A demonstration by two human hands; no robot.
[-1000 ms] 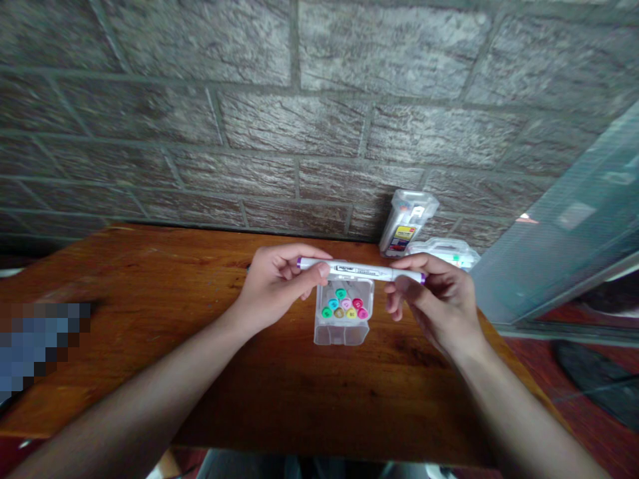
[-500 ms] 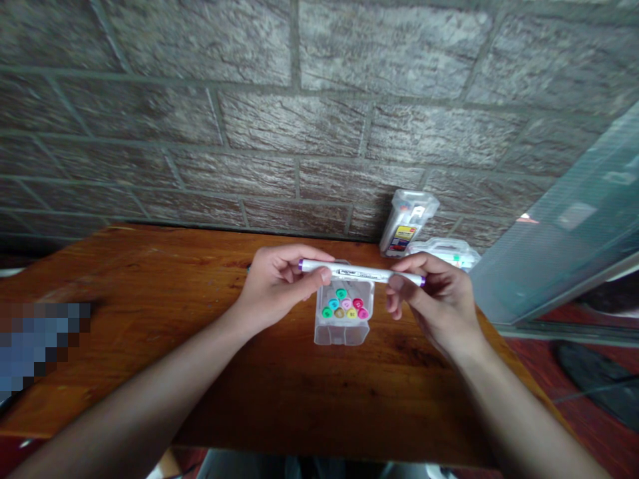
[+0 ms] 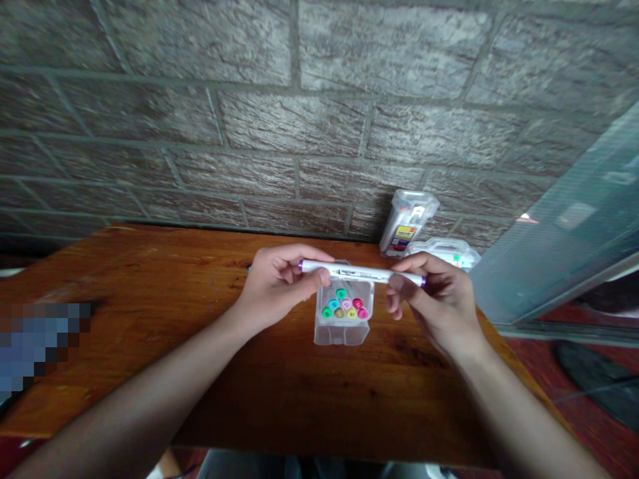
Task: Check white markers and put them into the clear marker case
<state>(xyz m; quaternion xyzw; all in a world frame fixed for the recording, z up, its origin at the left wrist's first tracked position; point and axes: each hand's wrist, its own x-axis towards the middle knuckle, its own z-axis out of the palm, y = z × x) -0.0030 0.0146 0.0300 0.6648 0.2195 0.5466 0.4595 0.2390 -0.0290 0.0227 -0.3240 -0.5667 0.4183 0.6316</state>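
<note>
A white marker (image 3: 362, 273) with purple ends is held level between my two hands, its printed side facing me. Thumb and fingers of my left hand (image 3: 279, 283) pinch it near the left end. My right hand (image 3: 439, 296) pinches the other end between thumb and forefinger, the remaining fingers curled below. Beneath the marker, a clear plastic case (image 3: 342, 334) sits on the table with its lid part toward me. Several markers (image 3: 346, 305) stand in it, showing green, blue, pink, red, yellow and brownish caps. The case's far side is partly hidden by the held marker.
On the wooden table (image 3: 150, 319), a clear marker case (image 3: 407, 223) with a yellow label stands against the brick wall (image 3: 329, 126). Beside it, another clear case (image 3: 446, 247) is partly behind my right hand. A glass panel (image 3: 554, 219) rises at the right. A blurred-out patch covers the left edge.
</note>
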